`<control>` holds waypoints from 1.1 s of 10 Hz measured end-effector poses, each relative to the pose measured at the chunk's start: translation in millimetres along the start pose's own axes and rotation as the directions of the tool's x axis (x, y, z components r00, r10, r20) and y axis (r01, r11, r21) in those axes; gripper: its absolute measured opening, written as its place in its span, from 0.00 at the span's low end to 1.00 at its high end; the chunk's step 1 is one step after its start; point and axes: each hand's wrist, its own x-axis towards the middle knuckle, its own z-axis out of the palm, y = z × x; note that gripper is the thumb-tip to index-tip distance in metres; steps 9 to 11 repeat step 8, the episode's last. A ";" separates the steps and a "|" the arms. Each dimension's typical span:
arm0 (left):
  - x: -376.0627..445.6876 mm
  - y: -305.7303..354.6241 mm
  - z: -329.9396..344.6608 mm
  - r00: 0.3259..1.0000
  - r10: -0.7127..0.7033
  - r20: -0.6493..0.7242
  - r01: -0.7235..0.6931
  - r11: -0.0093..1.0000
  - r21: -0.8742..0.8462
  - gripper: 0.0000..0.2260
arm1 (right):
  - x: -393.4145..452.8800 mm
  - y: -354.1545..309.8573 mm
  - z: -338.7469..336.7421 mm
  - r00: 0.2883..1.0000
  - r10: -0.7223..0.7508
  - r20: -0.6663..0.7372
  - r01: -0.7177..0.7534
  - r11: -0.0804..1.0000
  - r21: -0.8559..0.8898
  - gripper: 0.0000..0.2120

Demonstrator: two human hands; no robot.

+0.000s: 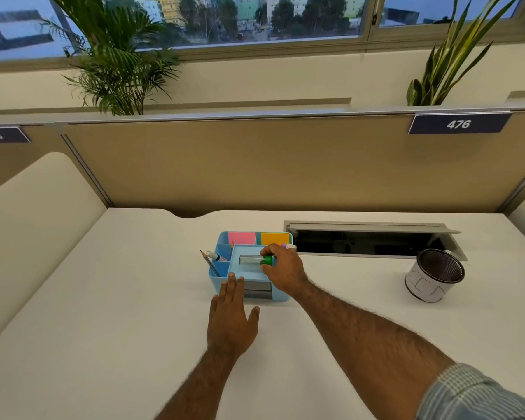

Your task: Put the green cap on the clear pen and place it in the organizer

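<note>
Right hand (282, 272) pinches the green cap (266, 261) end of the clear pen (250, 259), cap already on; pen lies level in the large front compartment of the light blue organizer (225, 280), mid-frame. Left hand (232, 316) lies flat on the desk just below it, fingers together and straight, fingertips (232, 277) touching the organizer's near wall.

Left compartments hold a pencil (208, 262) and a white marker (214, 256), both leaning out to the left. Back compartments hold pink sticky notes (241, 237) and orange sticky notes (275, 238). Small grey drawer front (258, 290) below the right wrist.

Round black mesh cup (435, 275) stands well apart at right. Open cable tray (370, 239) is recessed in the white matte desk (103, 313) behind the organizer. Tan partition (255, 165) carries a "476" tag (458, 124) upper right. Palm plant (119, 62) upper left, window above.
</note>
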 end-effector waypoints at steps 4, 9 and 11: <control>0.7 3.4 -6.3 0.999 0.008 0.049 -0.010 0.999 0.038 0.36 | -2.1 4.4 -4.3 1.000 -0.010 -0.001 0.010 0.997 -0.082 0.22; -6.3 60.1 -44.3 0.995 0.085 0.048 -0.084 0.996 -0.028 0.29 | -34.6 15.6 -66.8 0.994 -0.021 -0.108 -0.002 0.977 -0.211 0.22; -6.3 60.1 -44.3 0.995 0.085 0.048 -0.084 0.996 -0.028 0.29 | -34.6 15.6 -66.8 0.994 -0.021 -0.108 -0.002 0.977 -0.211 0.22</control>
